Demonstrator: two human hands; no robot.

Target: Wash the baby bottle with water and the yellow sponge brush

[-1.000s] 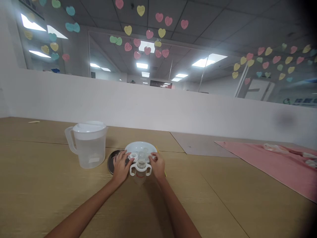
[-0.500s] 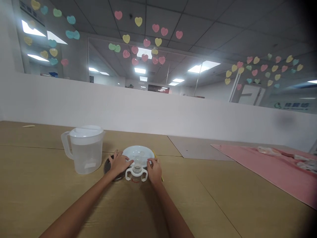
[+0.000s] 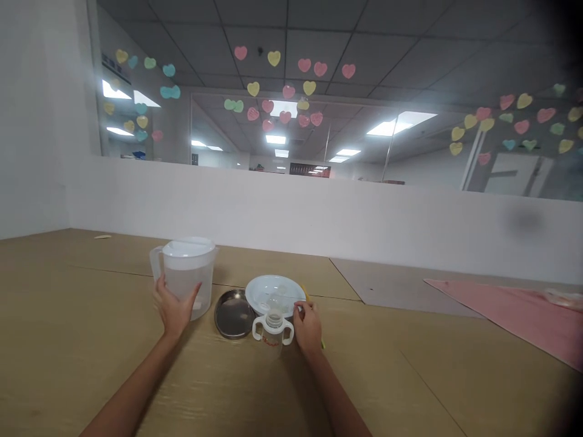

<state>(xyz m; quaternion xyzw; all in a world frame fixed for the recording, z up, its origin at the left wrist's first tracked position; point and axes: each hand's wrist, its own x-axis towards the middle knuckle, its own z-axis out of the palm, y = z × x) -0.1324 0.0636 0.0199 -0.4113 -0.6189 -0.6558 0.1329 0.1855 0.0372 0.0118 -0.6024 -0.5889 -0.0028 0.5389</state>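
- Since the jug (image 3: pixel 189 267) left of the bottle (image 3: pixel 274 335) is broad, your left hand (image 3: pixel 175 311) likely spreads its fingers to span it; whether they grip is unclear.
- Right of the bottle, your right hand (image 3: pixel 308 329) bends its fingers together; any pinch is unclear.
- The bottle stands upright on the bench (image 3: pixel 214 388), handles sideways, likely for two hands.
- Behind it, the plate (image 3: pixel 254 286) likely keeps clear parts (image 3: pixel 277 300) together.

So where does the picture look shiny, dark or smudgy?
In the head view, the ceiling lights glare white; the picture's right corners go black; a grey smudge blurs over the white wall; a soft shadow lies on the tabletop beside the right forearm; and the bottle's clear body looks faint.
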